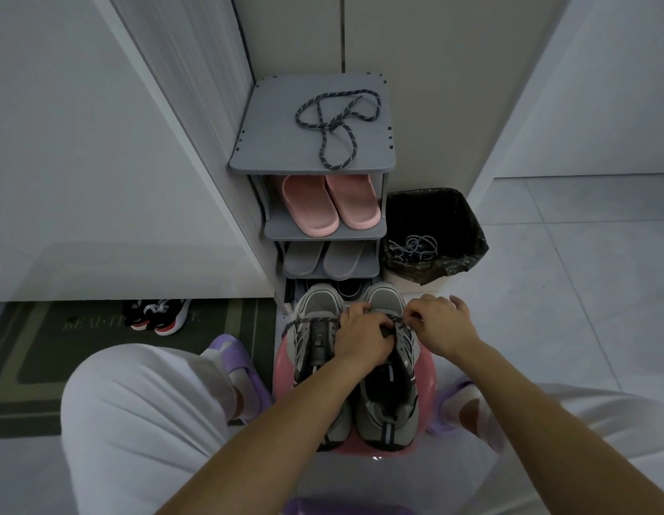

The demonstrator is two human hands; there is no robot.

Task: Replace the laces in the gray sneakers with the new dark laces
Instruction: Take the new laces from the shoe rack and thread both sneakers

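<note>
Two gray sneakers stand side by side on a pink stool (282, 369), toes pointing away from me. The left sneaker (315, 328) has a dark speckled lace (304, 321) running across its upper eyelets. My left hand (360, 340) lies over the tongue of the right sneaker (390, 384) and grips it near the eyelets. My right hand (438, 325) pinches a dark lace end at that shoe's right side. A second dark lace (338, 124) lies coiled on top of the gray shoe rack (249, 158).
The rack holds pink slippers (330, 206) and gray slippers (323, 258) on lower shelves. A black-lined bin (434, 232) to its right contains pale old laces (416, 247). Black-and-red shoes (156, 317) sit on a doormat (63, 347) at left. My knees flank the stool.
</note>
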